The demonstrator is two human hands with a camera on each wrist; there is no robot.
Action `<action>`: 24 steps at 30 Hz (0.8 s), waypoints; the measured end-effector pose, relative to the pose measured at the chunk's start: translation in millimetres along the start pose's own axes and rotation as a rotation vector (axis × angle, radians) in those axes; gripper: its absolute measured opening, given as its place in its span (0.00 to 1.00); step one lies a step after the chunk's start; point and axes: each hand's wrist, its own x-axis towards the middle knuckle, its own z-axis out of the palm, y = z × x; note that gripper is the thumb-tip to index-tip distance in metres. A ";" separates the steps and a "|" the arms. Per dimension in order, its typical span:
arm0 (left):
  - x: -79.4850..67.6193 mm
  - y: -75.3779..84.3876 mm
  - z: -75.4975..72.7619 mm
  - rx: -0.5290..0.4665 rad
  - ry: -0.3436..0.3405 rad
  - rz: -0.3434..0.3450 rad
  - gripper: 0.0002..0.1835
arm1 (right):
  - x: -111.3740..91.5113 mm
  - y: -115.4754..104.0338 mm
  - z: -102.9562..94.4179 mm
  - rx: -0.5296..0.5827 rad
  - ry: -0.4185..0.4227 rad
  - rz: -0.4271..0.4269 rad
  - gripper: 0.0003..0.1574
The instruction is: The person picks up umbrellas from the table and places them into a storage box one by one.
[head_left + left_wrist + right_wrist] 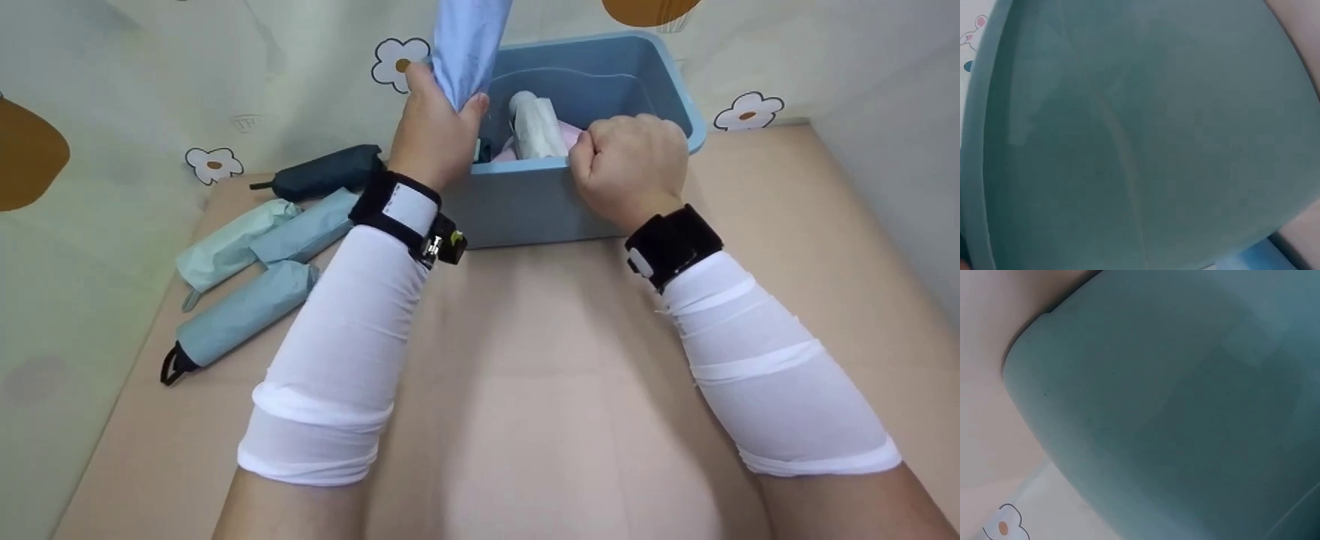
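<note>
Flowered backdrop (315,82) — blue umbrella (469,52) extends above the left hand's grip (435,135).

The upper end of the blue folded umbrella (469,49) is cut off by the head view's top edge, its lower end being covered by the left hand (437,135); the fingertips of the right hand (634,169) are hidden. Inside the bin (525,214), the lower parts of the white umbrella (538,129) and pink item (570,135) are concealed by the front wall. By both wrist views the bin is cropped; the small wall mark (247,122) is left illegible.
</note>
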 end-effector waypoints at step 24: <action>6.1 12.6 8.9 0.261 -0.114 -0.108 0.42 | 1.7 0.5 0.2 0.010 -0.013 0.015 0.33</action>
